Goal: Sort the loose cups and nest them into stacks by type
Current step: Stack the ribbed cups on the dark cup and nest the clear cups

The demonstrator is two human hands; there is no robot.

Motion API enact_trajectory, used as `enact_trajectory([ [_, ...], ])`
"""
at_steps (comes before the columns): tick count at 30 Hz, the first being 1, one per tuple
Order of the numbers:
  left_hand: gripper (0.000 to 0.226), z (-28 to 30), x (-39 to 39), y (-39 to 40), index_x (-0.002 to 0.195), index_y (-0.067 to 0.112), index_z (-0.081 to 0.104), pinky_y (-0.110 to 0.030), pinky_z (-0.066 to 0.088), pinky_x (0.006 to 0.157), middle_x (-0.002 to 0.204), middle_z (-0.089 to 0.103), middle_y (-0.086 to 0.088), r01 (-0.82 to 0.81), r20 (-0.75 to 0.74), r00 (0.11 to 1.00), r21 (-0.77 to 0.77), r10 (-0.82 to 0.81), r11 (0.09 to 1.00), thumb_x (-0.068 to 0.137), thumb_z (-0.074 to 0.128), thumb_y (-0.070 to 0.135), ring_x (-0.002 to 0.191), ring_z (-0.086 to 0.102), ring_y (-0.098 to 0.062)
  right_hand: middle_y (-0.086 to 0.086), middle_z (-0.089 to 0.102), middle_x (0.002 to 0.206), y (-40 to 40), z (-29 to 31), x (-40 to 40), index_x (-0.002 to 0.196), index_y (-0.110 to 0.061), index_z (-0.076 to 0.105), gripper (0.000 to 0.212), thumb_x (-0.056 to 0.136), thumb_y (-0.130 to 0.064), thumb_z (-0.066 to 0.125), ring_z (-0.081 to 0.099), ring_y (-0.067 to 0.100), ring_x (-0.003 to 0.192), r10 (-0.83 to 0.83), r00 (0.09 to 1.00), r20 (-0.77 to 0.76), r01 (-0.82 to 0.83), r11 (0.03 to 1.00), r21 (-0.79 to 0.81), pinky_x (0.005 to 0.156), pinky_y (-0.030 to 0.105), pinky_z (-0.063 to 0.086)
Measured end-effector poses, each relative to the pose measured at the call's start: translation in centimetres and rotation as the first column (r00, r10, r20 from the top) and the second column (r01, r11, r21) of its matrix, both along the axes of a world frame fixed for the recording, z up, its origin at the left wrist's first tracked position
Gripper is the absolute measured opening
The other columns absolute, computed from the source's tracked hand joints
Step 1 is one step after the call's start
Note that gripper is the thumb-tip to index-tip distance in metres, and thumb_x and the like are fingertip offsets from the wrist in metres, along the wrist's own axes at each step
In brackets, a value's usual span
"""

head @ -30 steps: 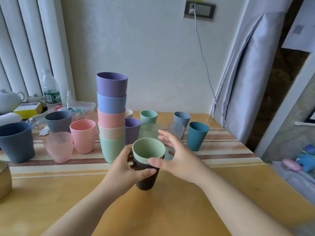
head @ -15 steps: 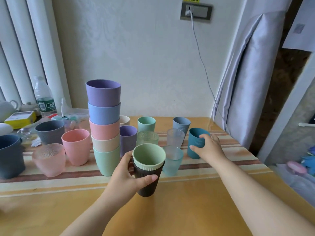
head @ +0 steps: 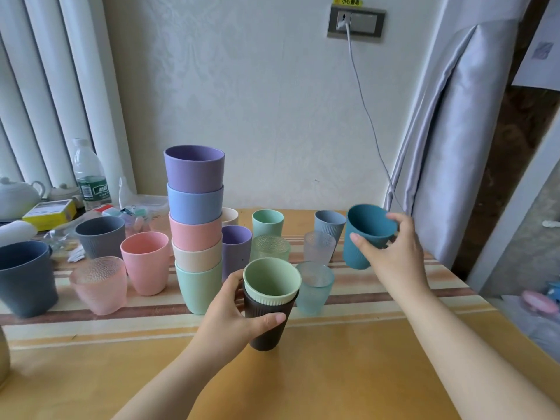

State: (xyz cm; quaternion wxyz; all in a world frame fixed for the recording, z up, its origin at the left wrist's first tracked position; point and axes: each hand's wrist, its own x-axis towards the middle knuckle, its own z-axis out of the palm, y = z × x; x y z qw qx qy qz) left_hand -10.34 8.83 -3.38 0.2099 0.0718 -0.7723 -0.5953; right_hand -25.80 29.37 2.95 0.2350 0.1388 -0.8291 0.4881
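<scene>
Your left hand grips the dark ribbed cup, a green one nested inside, just in front of the tall pastel stack. Your right hand clasps the teal ribbed cup, lifted right of that stack (tilted slightly). Next, I judge: level it and nest it.

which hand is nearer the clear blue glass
Left. The left hand grips the dark cup right beside the clear blue glass. The right hand is farther off to the glass's right and higher, holding the teal cup.
</scene>
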Motion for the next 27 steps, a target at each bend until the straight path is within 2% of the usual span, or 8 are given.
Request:
enact_trajectory([
  [3,0.073,0.1,0.1,0.4,0.108,0.039,0.049,-0.015,0.043,0.083,0.109,0.064,0.014,0.007,0.000,1.000,-0.020,-0.007,1.000,0.044,0.084,0.043,0.100,0.059,0.002,-0.005,0.042,0.139,-0.5,2.6,3.3,0.138,-0.025,0.031,0.088,0.065,-0.043,0.077,0.046,0.008,0.118,0.125,0.992,0.002,-0.124,0.986,-0.109,0.094,0.024,0.038],
  [7,0.070,0.2,0.7,0.8,0.106,0.042,0.048,-0.012,0.042,0.083,0.110,0.062,0.017,0.014,0.000,1.000,-0.039,-0.014,0.999,0.047,0.085,0.037,0.102,0.058,0.002,-0.010,0.062,0.116,-2.0,4.4,6.4,0.118,-0.030,0.053,0.070,0.057,-0.053,0.075,0.058,0.007,0.107,0.443,0.896,0.002,-0.434,0.878,-0.203,0.093,0.035,0.049],
  [11,0.070,0.4,1.8,0.6,0.108,0.044,0.047,-0.015,0.043,0.085,0.111,0.060,0.020,0.020,-0.010,1.000,-0.052,-0.020,0.998,0.051,0.087,0.033,0.103,0.057,0.004,-0.014,0.062,0.113,-3.8,4.3,8.7,0.117,-0.029,0.053,0.072,0.053,-0.049,0.078,0.058,-0.001,0.103,0.579,0.810,0.090,-0.563,0.812,-0.158,0.085,0.020,0.049],
  [16,0.070,1.1,3.1,0.1,0.114,0.039,0.046,-0.014,0.044,0.083,0.111,0.060,0.019,0.003,-0.034,0.999,-0.065,-0.005,0.998,0.058,0.086,0.029,0.104,0.056,0.000,-0.016,0.061,0.115,-5.8,2.1,10.5,0.120,-0.035,0.048,0.081,0.049,-0.054,0.079,0.058,0.001,0.106,0.602,0.737,0.306,-0.630,0.776,-0.008,0.094,0.032,0.050],
  [18,0.071,1.4,3.6,-0.2,0.118,0.034,0.046,-0.014,0.046,0.082,0.112,0.061,0.016,0.003,-0.038,0.999,-0.052,-0.005,0.999,0.060,0.085,0.025,0.105,0.056,-0.004,-0.020,0.059,0.113,-6.4,1.6,11.0,0.122,-0.037,0.045,0.079,0.053,-0.052,0.079,0.055,-0.003,0.105,0.591,0.722,0.361,-0.644,0.764,0.036,0.094,0.028,0.048],
  [21,0.072,1.4,4.4,-0.7,0.120,0.035,0.045,-0.011,0.047,0.081,0.113,0.062,0.016,0.014,-0.047,0.999,-0.033,-0.015,0.999,0.061,0.085,0.022,0.107,0.056,-0.003,-0.024,0.055,0.115,-7.1,1.4,11.6,0.127,-0.037,0.039,0.079,0.060,-0.046,0.080,0.051,-0.007,0.107,0.598,0.692,0.404,-0.670,0.740,0.052,0.092,0.020,0.043],
  [24,0.071,1.2,5.0,-1.3,0.117,0.042,0.045,-0.016,0.045,0.085,0.111,0.062,0.021,0.002,-0.047,0.999,-0.023,-0.003,1.000,0.059,0.085,0.028,0.108,0.055,-0.001,-0.023,0.050,0.125,-8.0,1.1,12.0,0.136,-0.039,0.029,0.100,0.051,-0.053,0.079,0.048,-0.004,0.116,0.612,0.671,0.419,-0.691,0.721,0.055,0.101,0.025,0.040],
  [27,0.073,1.1,5.2,-1.8,0.117,0.039,0.047,-0.022,0.046,0.091,0.108,0.064,0.023,-0.011,-0.065,0.998,-0.012,0.011,1.000,0.053,0.083,0.035,0.106,0.056,0.000,-0.019,0.051,0.128,-8.7,0.8,12.4,0.135,-0.039,0.030,0.098,0.051,-0.052,0.079,0.048,-0.001,0.118,0.602,0.682,0.415,-0.689,0.720,0.089,0.103,0.028,0.040],
])
